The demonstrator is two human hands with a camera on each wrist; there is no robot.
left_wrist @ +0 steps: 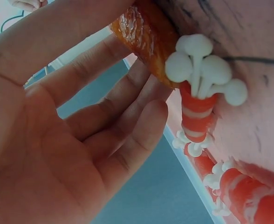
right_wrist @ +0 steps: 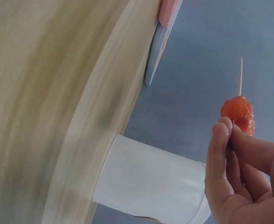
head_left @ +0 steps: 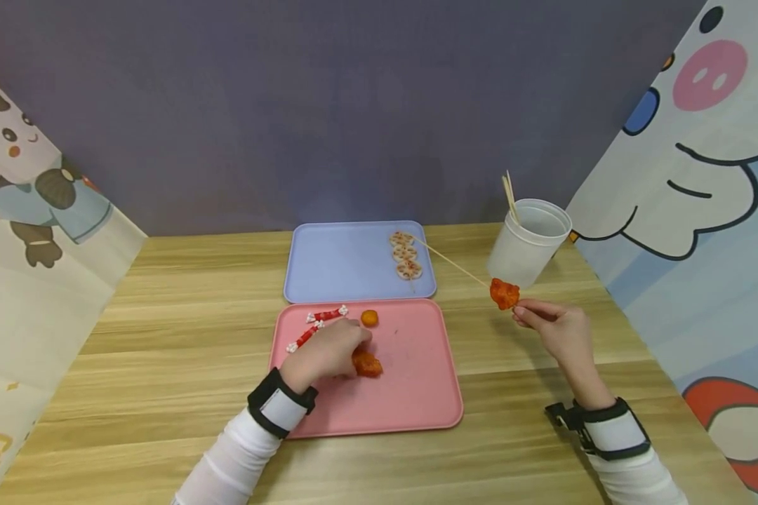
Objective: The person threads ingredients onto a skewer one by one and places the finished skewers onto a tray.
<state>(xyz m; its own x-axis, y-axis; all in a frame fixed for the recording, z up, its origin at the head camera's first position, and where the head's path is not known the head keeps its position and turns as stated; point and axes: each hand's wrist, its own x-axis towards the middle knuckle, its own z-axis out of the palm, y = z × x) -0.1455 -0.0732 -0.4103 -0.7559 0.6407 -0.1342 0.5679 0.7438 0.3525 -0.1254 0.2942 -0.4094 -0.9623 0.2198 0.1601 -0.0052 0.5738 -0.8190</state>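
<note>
On the pink tray (head_left: 410, 400), my left hand (head_left: 331, 347) holds a glazed orange-brown chunk of food (head_left: 368, 365) between thumb and fingers. Close by lie red-and-white rolls (left_wrist: 200, 116) with white mushroom-like tips, and a small round orange piece (head_left: 369, 318). My right hand (head_left: 562, 333) is raised to the right of the tray and pinches a thin wooden skewer (head_left: 451, 263) near one end. A red-orange glazed chunk (head_left: 504, 293) is threaded on it, right by my fingertips. The bare point slants up and left.
Behind the pink tray sits a blue tray (head_left: 341, 263), bearing a skewer of lotus-root slices (head_left: 406, 254) at its right. A white tub (head_left: 521, 245) with several sticks (head_left: 509, 196) stands at the back right. A grey panel (head_left: 354, 105) rises behind the wooden table (head_left: 183, 337).
</note>
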